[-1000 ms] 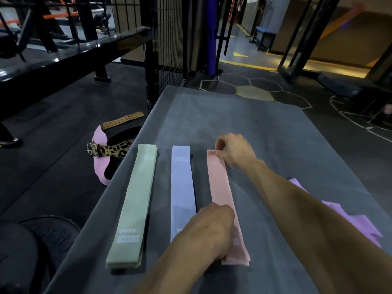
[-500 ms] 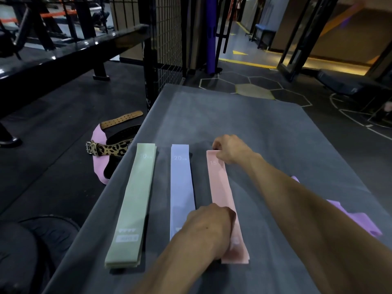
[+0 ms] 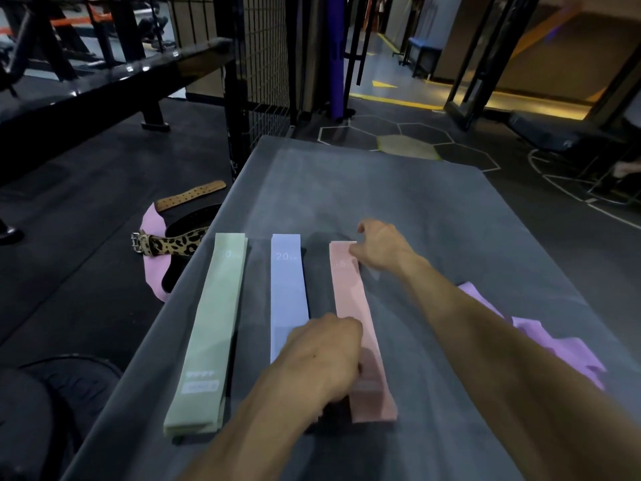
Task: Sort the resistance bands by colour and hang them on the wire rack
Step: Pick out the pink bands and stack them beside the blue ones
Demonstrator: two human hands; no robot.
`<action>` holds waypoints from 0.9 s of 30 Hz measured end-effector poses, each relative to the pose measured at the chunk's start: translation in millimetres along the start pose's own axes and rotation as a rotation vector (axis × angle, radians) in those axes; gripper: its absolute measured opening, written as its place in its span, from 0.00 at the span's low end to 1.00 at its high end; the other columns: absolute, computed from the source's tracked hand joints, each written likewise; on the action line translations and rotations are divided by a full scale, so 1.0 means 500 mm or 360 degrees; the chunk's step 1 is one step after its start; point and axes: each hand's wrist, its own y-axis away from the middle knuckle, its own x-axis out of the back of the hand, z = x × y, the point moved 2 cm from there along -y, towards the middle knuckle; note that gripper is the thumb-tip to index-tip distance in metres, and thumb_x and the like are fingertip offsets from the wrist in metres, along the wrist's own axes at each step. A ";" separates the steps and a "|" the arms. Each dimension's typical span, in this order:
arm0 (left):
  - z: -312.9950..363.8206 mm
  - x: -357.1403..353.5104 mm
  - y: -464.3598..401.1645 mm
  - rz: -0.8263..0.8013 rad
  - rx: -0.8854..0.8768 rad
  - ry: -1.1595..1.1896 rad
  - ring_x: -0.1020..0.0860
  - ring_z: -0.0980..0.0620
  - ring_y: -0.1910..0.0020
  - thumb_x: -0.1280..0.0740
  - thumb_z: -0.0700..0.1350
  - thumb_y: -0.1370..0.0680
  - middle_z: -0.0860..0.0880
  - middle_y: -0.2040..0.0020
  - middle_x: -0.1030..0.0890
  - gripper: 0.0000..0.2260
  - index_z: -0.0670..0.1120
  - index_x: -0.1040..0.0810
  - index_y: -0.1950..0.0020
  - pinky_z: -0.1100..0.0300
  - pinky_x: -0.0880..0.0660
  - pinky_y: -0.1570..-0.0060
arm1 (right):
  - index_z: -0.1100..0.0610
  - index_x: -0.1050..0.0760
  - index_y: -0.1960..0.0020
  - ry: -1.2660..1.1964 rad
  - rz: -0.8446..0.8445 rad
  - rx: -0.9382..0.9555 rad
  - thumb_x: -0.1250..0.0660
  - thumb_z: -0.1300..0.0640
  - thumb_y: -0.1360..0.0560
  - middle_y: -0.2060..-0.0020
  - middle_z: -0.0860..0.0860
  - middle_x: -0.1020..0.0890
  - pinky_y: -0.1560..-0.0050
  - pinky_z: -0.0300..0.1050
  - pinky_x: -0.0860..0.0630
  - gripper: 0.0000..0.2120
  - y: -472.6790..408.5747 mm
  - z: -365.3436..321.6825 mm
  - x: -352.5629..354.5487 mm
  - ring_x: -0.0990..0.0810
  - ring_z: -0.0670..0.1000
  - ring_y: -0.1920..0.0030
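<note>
Three flat resistance bands lie side by side on a grey mat (image 3: 399, 196): a green band (image 3: 211, 328) on the left, a blue band (image 3: 288, 296) in the middle, a pink band (image 3: 350, 307) on the right. My right hand (image 3: 381, 248) pinches the far end of the pink band. My left hand (image 3: 326, 352) grips its near part with curled fingers and hides the near end of the blue band. A crumpled purple band (image 3: 555, 345) lies right of my right forearm. The wire rack (image 3: 267, 64) stands beyond the mat's far left corner.
On the dark floor left of the mat lie a leopard-print belt (image 3: 170, 244), a tan leather belt (image 3: 189, 199) and a pink item (image 3: 152, 272). A black bench (image 3: 104, 88) runs along the back left. A purple post (image 3: 336, 57) stands behind the rack.
My right hand has shifted slightly at the far end of the pink band. My left hand stays on the band's near part; the green and blue bands have not moved.
</note>
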 end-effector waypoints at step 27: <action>0.027 -0.035 0.086 0.0061 -0.0066 0.0089 0.22 0.48 0.52 0.28 0.58 0.29 0.53 0.52 0.19 0.12 0.58 0.28 0.53 0.53 0.24 0.56 | 0.54 0.21 0.52 -0.0691 -0.0322 -0.0025 0.29 0.53 0.29 0.65 0.52 0.14 0.59 0.43 0.20 0.07 0.456 0.087 -0.046 0.22 0.43 0.71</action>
